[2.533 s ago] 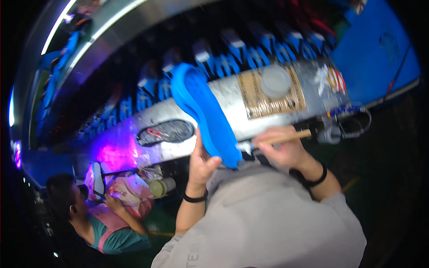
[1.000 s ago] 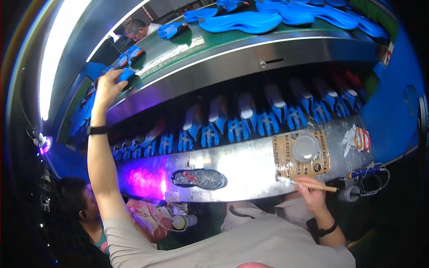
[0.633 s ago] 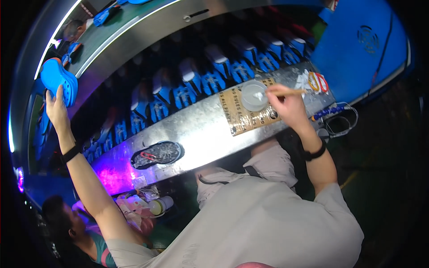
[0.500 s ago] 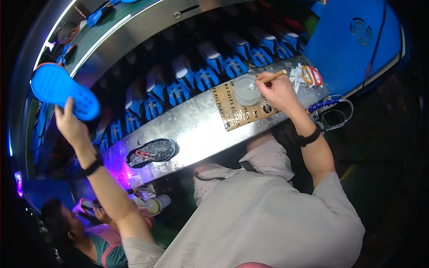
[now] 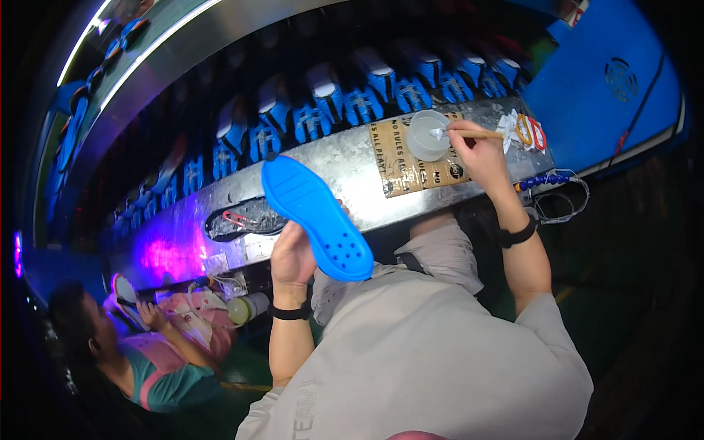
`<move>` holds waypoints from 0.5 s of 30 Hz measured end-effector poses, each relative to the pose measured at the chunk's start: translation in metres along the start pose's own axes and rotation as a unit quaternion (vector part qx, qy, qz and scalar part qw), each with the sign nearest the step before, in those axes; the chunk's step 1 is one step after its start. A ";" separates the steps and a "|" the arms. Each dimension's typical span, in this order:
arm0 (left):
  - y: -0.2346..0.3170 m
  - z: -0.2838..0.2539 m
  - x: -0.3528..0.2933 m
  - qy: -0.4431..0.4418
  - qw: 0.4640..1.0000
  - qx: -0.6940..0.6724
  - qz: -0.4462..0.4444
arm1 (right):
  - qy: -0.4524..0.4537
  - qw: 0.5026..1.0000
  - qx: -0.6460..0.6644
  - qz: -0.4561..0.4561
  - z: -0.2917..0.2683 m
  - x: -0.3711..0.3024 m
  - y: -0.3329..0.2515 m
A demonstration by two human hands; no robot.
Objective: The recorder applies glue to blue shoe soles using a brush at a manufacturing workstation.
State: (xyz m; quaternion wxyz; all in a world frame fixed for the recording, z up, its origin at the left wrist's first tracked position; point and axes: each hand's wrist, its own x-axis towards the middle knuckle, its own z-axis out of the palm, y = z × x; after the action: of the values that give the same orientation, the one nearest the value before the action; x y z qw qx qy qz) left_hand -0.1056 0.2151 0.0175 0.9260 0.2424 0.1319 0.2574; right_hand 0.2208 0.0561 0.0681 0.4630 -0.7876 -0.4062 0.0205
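Dressed in a light grey, short-sleeved shirt (image 5: 440, 352), with faint lettering (image 5: 306, 408) toward half past six. Wearing a slim black left wristband (image 5: 290, 313) toward seven o'clock, a thicker black right wristband (image 5: 519, 233) toward three. Clad in pale beige shorts (image 5: 449, 251) near four, with a black strip (image 5: 412, 262).

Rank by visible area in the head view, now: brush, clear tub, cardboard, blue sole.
1. Blue sole and cardboard: too close to rank
2. Clear tub
3. Brush, partly hidden by the fingers
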 end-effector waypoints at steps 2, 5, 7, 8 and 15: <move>-0.007 -0.011 -0.005 0.000 0.995 0.100 0.018 | -0.020 0.996 0.091 0.009 0.007 -0.012 -0.008; -0.008 -0.012 -0.014 -0.002 0.994 0.107 -0.016 | -0.122 0.968 0.219 0.027 0.020 -0.032 -0.045; -0.009 -0.009 -0.017 0.003 0.994 0.109 -0.021 | -0.148 0.959 0.240 -0.001 0.029 -0.039 -0.062; -0.010 -0.010 -0.018 -0.003 0.993 0.114 -0.038 | -0.172 0.949 0.262 -0.030 0.034 -0.041 -0.067; -0.010 0.007 -0.025 -0.053 0.984 0.156 -0.068 | -0.174 0.948 0.263 -0.048 0.060 -0.042 -0.078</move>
State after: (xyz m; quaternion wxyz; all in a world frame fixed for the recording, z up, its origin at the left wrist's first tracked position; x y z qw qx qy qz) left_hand -0.1196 0.1911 0.0208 0.8978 0.3877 0.1377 0.1571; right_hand 0.1198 0.0900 0.0781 0.5764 -0.6014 -0.4978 0.2413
